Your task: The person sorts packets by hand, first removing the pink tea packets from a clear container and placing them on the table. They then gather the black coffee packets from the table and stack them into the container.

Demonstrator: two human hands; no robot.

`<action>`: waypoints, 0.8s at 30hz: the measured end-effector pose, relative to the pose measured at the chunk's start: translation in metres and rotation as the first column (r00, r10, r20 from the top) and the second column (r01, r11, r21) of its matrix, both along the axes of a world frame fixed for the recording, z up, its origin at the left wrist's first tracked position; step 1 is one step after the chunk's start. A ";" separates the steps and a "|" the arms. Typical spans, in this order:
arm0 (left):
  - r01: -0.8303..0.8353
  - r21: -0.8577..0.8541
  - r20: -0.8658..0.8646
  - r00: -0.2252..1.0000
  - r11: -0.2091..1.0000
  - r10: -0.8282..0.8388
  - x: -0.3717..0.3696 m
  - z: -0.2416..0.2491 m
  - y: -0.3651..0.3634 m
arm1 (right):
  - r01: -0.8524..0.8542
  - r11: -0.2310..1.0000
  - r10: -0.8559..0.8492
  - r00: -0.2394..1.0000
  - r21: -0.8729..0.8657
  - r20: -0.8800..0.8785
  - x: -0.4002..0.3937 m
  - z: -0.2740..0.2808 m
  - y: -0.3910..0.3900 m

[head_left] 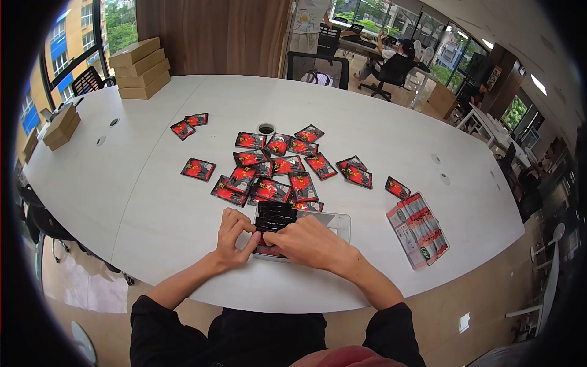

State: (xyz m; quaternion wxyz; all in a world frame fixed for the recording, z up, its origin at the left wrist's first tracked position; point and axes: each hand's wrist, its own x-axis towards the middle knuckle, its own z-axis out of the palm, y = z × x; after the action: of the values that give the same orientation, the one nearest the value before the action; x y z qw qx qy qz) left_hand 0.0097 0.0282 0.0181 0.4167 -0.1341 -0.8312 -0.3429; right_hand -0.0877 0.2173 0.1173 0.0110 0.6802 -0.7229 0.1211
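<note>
A clear plastic box (342,227) lies on the white table in front of me, with black and red packets (276,214) standing in a row in its left part. My left hand (235,240) is at the box's left edge, its thumb and fingers bent around the packets' near end. Across the box reaches my right hand (309,241), its fingers curled down onto the same packets. What each hand pinches is too small to make out. Beyond the box, several loose red and black packets (271,189) lie scattered and partly overlapping.
To the right stands a filled clear box (417,230) with a printed label, a packet (397,187) touching its far end. Cardboard boxes (142,70) are stacked at the back left; another cardboard box (62,127) sits at the far left. People and office chairs (394,70) are beyond the table.
</note>
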 end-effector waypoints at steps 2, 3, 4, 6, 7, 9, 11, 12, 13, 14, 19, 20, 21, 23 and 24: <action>0.006 0.014 0.007 1.000 1.000 -0.006 -0.001 0.000 0.000 | 0.014 0.999 -0.015 1.000 0.032 0.012 -0.001 -0.001 0.000; 0.014 0.033 0.013 1.000 0.999 -0.014 -0.001 -0.001 0.000 | 0.015 0.999 -0.016 1.000 0.031 0.012 -0.001 0.000 0.000; 0.021 0.052 0.018 1.000 0.998 -0.022 -0.001 0.000 0.001 | 0.014 0.999 -0.016 0.999 0.046 0.039 -0.001 0.000 0.000; 0.027 0.061 0.022 0.999 0.998 -0.028 -0.001 -0.001 0.001 | 0.012 0.998 -0.016 0.998 0.062 0.068 -0.001 0.000 0.000; 0.032 0.070 0.027 0.999 0.997 -0.034 -0.001 -0.001 0.000 | 0.013 0.998 -0.017 0.998 0.061 0.066 -0.001 0.000 0.000; 0.031 0.077 0.031 0.999 0.997 -0.033 -0.001 -0.001 0.001 | 0.014 0.998 -0.018 0.998 0.061 0.067 -0.001 0.000 0.000; 0.029 0.083 0.035 0.999 0.996 -0.032 -0.001 -0.001 0.001 | 0.013 0.997 -0.019 0.997 0.073 0.077 -0.002 0.000 0.000; 0.026 0.088 0.037 0.999 0.996 -0.029 -0.001 -0.001 0.001 | 0.013 0.997 -0.019 0.997 0.073 0.079 -0.002 0.000 0.000; 0.023 0.095 0.040 0.999 0.995 -0.027 -0.001 -0.002 0.002 | 0.021 0.997 -0.027 0.997 0.078 0.076 -0.002 0.002 0.000; 0.023 0.096 0.042 0.999 0.995 -0.027 -0.001 -0.002 0.002 | 0.030 0.996 -0.036 0.997 0.084 0.072 -0.001 0.002 0.000; 0.021 0.110 0.050 0.998 0.994 -0.027 0.000 -0.001 0.004 | 0.017 1.000 -0.018 0.997 0.020 0.075 -0.003 -0.001 -0.001; 0.021 0.110 0.050 0.998 0.994 -0.027 0.000 -0.001 0.004 | 0.012 1.000 -0.011 0.999 -0.007 0.050 -0.003 -0.002 -0.001; 0.020 0.112 0.048 0.999 0.994 -0.025 0.000 -0.001 0.005 | 0.012 1.000 -0.011 0.999 -0.007 0.048 -0.003 -0.001 -0.001; 0.018 0.114 0.045 0.999 0.993 -0.023 0.000 -0.002 0.005 | 0.017 0.999 -0.019 0.997 0.030 0.074 -0.002 0.001 -0.001; 0.019 0.117 0.048 0.999 0.993 -0.024 0.000 -0.002 0.005 | 0.017 0.999 -0.019 0.997 0.030 0.073 -0.002 0.001 -0.001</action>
State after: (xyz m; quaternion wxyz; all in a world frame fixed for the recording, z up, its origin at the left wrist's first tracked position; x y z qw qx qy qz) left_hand 0.0094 0.0335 0.0160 0.3996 -0.1101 -0.8182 -0.3985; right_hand -0.0893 0.2164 0.1187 -0.0246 0.6687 -0.7307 0.1354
